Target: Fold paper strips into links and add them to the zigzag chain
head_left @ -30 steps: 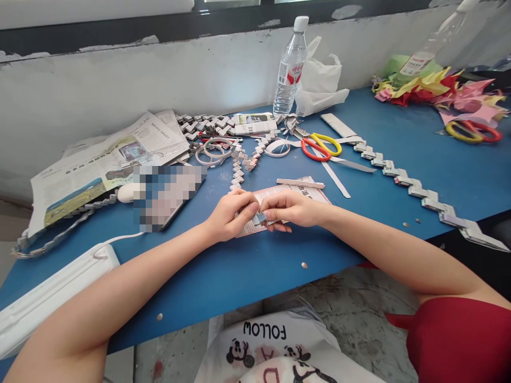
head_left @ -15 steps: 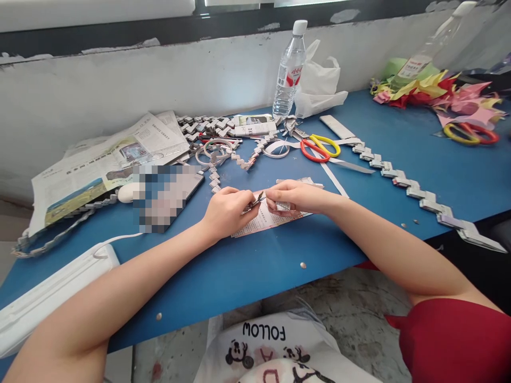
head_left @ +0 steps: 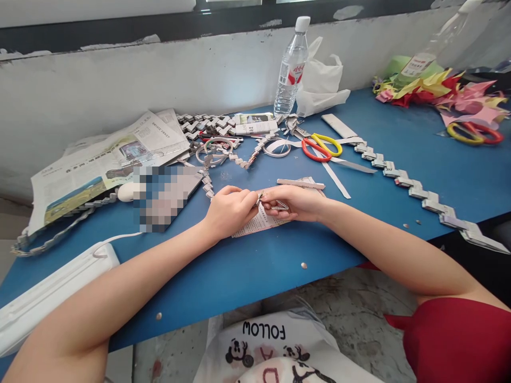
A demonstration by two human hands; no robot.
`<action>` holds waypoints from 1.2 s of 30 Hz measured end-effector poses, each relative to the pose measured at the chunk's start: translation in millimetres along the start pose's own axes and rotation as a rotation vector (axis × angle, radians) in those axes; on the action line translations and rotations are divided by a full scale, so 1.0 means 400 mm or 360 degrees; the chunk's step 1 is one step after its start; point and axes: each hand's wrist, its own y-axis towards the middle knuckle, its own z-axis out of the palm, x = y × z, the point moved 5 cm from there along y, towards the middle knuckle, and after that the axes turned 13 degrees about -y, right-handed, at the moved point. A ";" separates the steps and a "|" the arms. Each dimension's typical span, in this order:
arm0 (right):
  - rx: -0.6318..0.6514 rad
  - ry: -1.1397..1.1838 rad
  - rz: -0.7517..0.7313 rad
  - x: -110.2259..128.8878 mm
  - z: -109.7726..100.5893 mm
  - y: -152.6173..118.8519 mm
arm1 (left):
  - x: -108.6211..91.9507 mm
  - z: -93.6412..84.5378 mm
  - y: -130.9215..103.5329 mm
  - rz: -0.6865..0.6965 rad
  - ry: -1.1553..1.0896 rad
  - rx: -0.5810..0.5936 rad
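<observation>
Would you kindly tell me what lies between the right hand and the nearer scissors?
In the head view, a folded paper strip lies between the right hand and the nearer scissors, then blue table.

**Paper and plastic around me**

The folded piece [head_left: 282, 206] in my right hand [head_left: 299, 201] looks like paper, as does the creased, matt chain [head_left: 413, 186] on my right. My counter [head_left: 207, 271] is smooth with a soft sheen, the bottle [head_left: 291, 73] clear, glossy plastic beside a thin, crinkled plastic bag [head_left: 321, 88].
</observation>
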 end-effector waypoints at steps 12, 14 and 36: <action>-0.0067 0.0021 0.0003 -0.016 0.000 0.004 | -0.005 0.007 0.001 0.0089 0.0262 0.0044; -0.0066 0.0019 -0.0053 -0.015 0.003 0.006 | -0.005 0.009 0.001 0.0092 0.0261 0.0055; -0.0229 0.0071 -0.0110 -0.004 0.027 0.001 | -0.007 0.020 0.003 0.0021 0.0127 0.0236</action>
